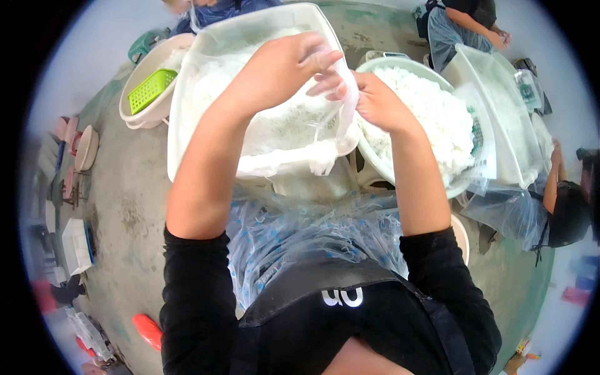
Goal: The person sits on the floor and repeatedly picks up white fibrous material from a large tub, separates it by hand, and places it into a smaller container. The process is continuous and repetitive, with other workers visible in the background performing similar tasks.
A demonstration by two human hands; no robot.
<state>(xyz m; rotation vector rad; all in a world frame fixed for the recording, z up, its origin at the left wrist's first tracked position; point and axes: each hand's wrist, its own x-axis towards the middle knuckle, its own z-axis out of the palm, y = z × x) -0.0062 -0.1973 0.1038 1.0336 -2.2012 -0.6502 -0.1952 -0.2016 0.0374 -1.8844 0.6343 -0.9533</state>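
Note:
A white, translucent stretchy strip (pixel 348 101) hangs at the right edge of a large white plastic tub (pixel 174 136). My right hand (pixel 375 101) is shut on this strip at the tub's rim. Above the tub my left hand (pixel 309 58) reaches to the strip's upper part, its fingers bent; whether they grip it is hard to tell. Wet, whitish stringy material (pixel 290 122) lies in the tub, and more of it (pixel 286 159) drapes over the near rim. Right of the tub, a pale green basin (pixel 375 164) holds a heap of white pieces (pixel 422 117), under my right forearm.
A beige basin (pixel 136 110) with a green perforated basket (pixel 152 89) stands at the left. Another white tub (pixel 501 117) stands at the right, with co-workers in plastic aprons near it (pixel 506 208) and at the top right (pixel 443 40). Another person (pixel 215 16) is beyond my tub.

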